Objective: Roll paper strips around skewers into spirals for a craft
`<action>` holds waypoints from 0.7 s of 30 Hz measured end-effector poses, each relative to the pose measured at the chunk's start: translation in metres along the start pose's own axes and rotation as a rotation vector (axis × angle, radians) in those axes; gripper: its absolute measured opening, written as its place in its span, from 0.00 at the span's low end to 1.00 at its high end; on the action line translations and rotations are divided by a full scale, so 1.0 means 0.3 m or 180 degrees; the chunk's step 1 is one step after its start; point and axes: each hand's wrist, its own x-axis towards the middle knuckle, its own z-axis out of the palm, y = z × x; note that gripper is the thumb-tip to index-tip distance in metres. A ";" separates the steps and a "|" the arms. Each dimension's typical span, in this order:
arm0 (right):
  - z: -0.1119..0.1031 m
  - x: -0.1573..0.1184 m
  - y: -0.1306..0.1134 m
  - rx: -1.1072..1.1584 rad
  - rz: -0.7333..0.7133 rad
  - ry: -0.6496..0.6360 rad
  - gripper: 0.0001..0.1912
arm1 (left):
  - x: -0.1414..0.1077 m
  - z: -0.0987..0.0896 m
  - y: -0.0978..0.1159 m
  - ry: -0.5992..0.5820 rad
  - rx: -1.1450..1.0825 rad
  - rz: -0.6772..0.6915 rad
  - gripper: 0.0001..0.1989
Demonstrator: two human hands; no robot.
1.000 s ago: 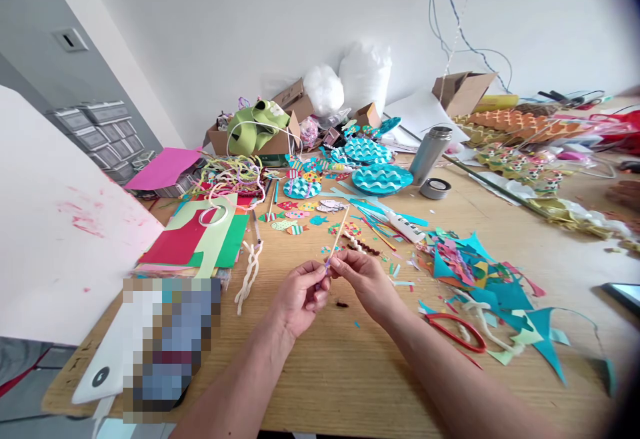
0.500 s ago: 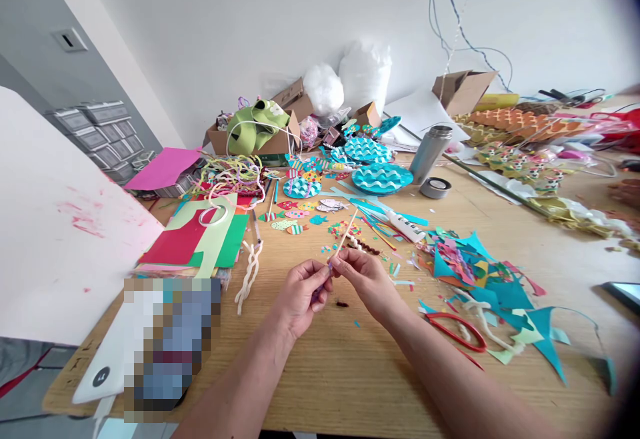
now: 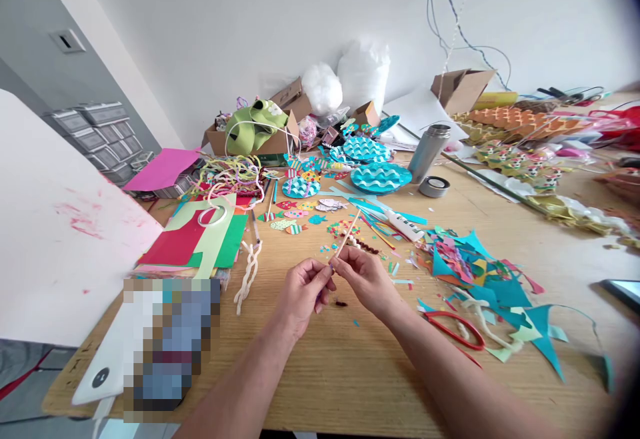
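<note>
A thin pale stick rises at a slant from between the fingertips of both hands. My left hand is closed, its fingers around a small purple thing that mostly hides inside them. Thumb and fingers of my right hand pinch the stick's lower end, touching the left fingertips. A small dark brown scrap lies on the table just below the hands. Beyond them are paper fish cutouts, a white glue bottle and paper strips.
Red-handled scissors and teal paper scraps lie at the right. A steel flask stands behind, beside its lid. Coloured paper, twisted white pipe cleaners and a pixelated object are at the left.
The stick's tip has shifted slightly to the right. Both hands remain together in nearly the same place, with the left fingers slightly moved and less of the purple thing showing.
</note>
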 end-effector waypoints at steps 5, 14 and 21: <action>-0.003 0.000 -0.001 0.0057 0.0054 -0.0074 0.18 | -0.002 0.005 0.005 0.0145 -0.0009 -0.0037 0.16; 0.004 -0.005 -0.026 0.0365 0.0134 -0.0139 0.21 | 0.001 -0.002 0.010 0.0262 -0.0196 0.0014 0.13; 0.012 -0.004 0.010 0.0027 -0.0002 0.0042 0.21 | 0.000 0.003 -0.009 0.0240 0.0166 0.0285 0.14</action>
